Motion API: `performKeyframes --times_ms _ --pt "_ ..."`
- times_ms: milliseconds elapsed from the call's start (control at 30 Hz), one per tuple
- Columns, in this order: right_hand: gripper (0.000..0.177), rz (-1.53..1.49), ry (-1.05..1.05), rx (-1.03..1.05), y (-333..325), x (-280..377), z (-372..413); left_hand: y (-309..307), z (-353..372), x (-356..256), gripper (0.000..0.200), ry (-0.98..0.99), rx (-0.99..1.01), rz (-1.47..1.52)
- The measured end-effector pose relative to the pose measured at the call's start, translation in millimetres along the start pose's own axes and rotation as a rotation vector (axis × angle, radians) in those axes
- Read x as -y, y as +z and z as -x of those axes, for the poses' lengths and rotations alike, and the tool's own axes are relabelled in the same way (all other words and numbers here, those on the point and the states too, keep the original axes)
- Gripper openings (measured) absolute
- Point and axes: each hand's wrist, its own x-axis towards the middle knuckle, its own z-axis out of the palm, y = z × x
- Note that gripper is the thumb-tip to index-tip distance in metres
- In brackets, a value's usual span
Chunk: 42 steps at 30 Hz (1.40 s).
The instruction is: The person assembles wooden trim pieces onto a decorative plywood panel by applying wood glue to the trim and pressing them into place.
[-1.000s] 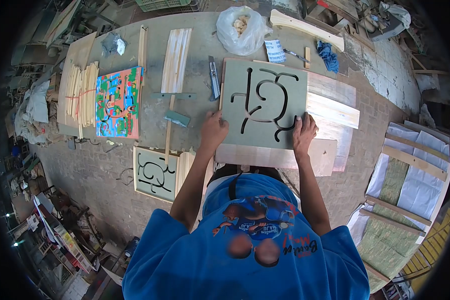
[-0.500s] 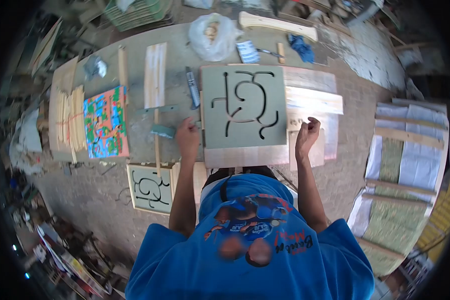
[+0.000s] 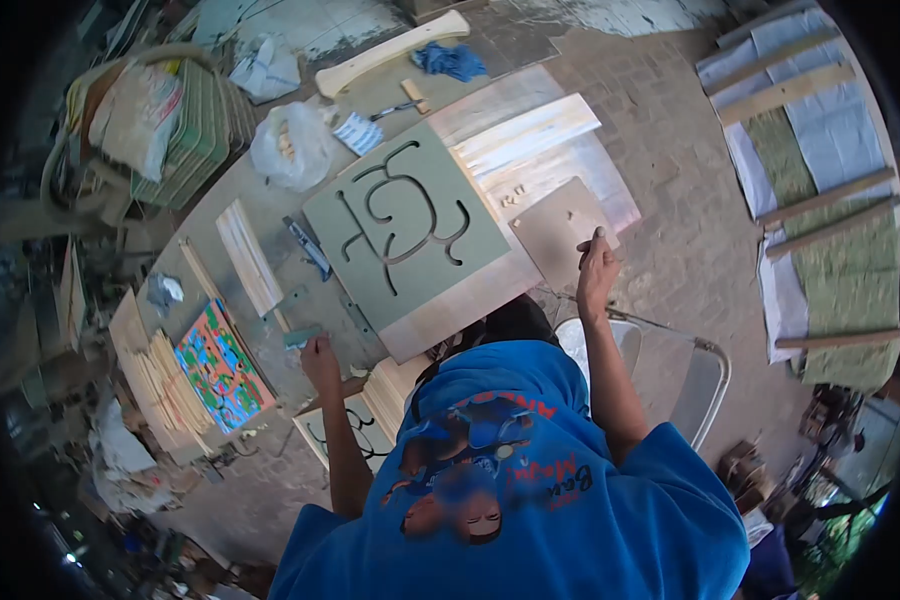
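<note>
My left hand [image 3: 320,362] is at the near end of a small green block [image 3: 304,336] on the table, its fingers curled against it. Over the near right corner of a thin brown board [image 3: 555,238] is my right hand [image 3: 597,272], thumb and fingers pinched together; what they hold, if anything, I cannot make out. A tiny light piece lies on that board. Between my hands lies a square grey-green panel [image 3: 435,262] with dark curved grooves cut in it, on a larger pale board [image 3: 410,340].
On the table [image 3: 245,185] are a utility knife [image 3: 308,248], a plastic bag [image 3: 292,148] of wooden pieces, a painted panel [image 3: 224,366], wooden strips [image 3: 165,385] and pale planks [image 3: 530,135]. A metal-framed chair [image 3: 705,345] stands at my right.
The view has turned, so the table appears slanted. My left hand has moved from beside the grooved panel to the green block. My right hand is now at the brown board's corner.
</note>
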Motion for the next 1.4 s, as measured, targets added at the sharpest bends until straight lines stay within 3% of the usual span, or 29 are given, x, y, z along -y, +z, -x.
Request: performKeyframes --times_ms 100,167,267,300,400,467,500,533,567,600,667,733,1167,1233,1400 --pt "0.045 0.034 -0.063 -0.043 -18 -29 6 -12 10 6 0.022 0.094 0.002 0.060" --pt "0.038 -0.020 -0.032 -0.020 -26 -34 7 -24 20 -2 0.016 -0.098 0.119 0.106" --pt "0.037 -0.041 -0.081 -0.100 -26 -43 -7 -30 40 -12 0.012 -0.219 0.128 -0.006" --pt "0.036 -0.093 0.078 -0.025 -34 -49 -15 -28 50 1 0.014 -0.175 0.104 -0.055" --pt "0.036 -0.172 0.137 -0.009 -40 -33 -44 -19 75 -7 0.030 -0.196 0.112 -0.243" --pt "0.036 -0.122 0.099 -0.033 -46 -45 -67 -12 90 45 0.034 -0.187 0.194 -0.399" --pt "0.036 -0.124 0.052 -0.071 -48 -46 -77 -10 106 32 0.035 -0.093 0.219 -0.414" --pt "0.037 -0.126 0.001 -0.107 -50 -48 -87 -10 119 24 0.032 -0.150 0.309 -0.475" --pt "0.036 -0.145 -0.001 -0.108 -53 -53 -96 -12 123 42 0.027 0.019 0.450 -0.568" --pt "0.036 -0.153 0.005 -0.099 -54 -53 -102 -15 133 47 0.024 0.159 0.534 -0.456" --pt "0.029 -0.124 -0.054 -0.138 -57 -50 -115 -12 162 33 0.021 -0.216 0.512 -0.302" --pt "0.024 -0.145 -0.097 -0.148 -57 -59 -127 -4 164 34 0.021 -0.050 0.731 -0.431" --pt "0.032 -0.081 0.008 -0.085 -55 -43 -146 -35 195 7 0.022 -0.161 0.699 -0.522" --pt "0.035 -0.058 -0.122 -0.128 -57 -48 -151 -36 198 2 0.022 -0.174 0.700 -0.532" --pt "0.033 -0.071 -0.076 -0.108 -61 -44 -158 -29 199 -12 0.023 -0.192 0.685 -0.542"
